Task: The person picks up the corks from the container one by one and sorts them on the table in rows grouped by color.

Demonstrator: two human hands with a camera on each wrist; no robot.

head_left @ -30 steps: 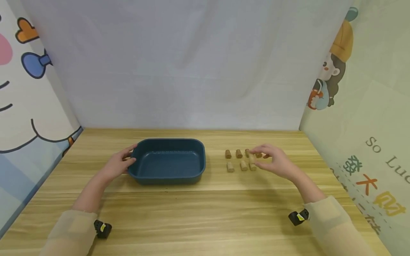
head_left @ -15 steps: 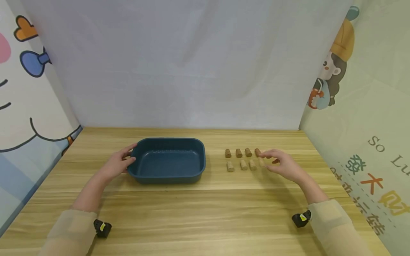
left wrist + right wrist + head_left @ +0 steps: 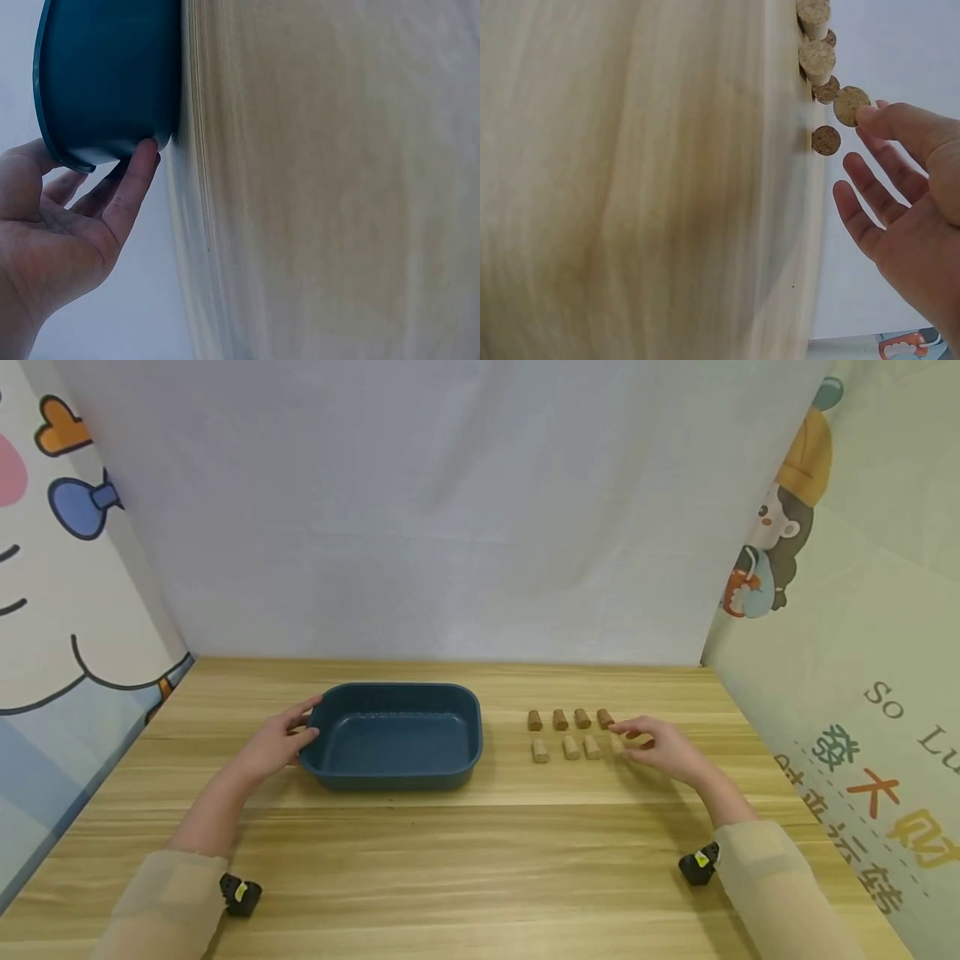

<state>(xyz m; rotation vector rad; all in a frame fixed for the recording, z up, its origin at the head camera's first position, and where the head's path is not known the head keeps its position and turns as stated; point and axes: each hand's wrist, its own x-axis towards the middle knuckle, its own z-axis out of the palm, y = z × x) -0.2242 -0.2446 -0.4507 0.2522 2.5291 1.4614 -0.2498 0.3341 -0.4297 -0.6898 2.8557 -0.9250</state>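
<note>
My left hand [image 3: 273, 747] touches the outside of the left end of a deep blue rectangular dish [image 3: 390, 781]. In the left wrist view its fairly straight fingers [image 3: 135, 180] press the dish's end wall below the rim. At the right, my right hand [image 3: 666, 750] pinches a light cork stopper [image 3: 850, 106] between thumb and index finger, at the right end of the front row. The other right fingers stay spread. Left of it lie three light stoppers [image 3: 572, 747]. A back row of several darker brown stoppers [image 3: 560, 719] runs behind them.
The wooden table [image 3: 435, 877] carries the dish and both rows. A pale cloth [image 3: 450, 527] hangs along the back edge. Printed cloths stand at the left [image 3: 67, 635] and right [image 3: 847, 635] sides. Small black devices sit at both wrists.
My right hand has moved right with the light cork stopper, from above the third light stopper to the end of the front row, and lower. The left hand and the dish have stayed put.
</note>
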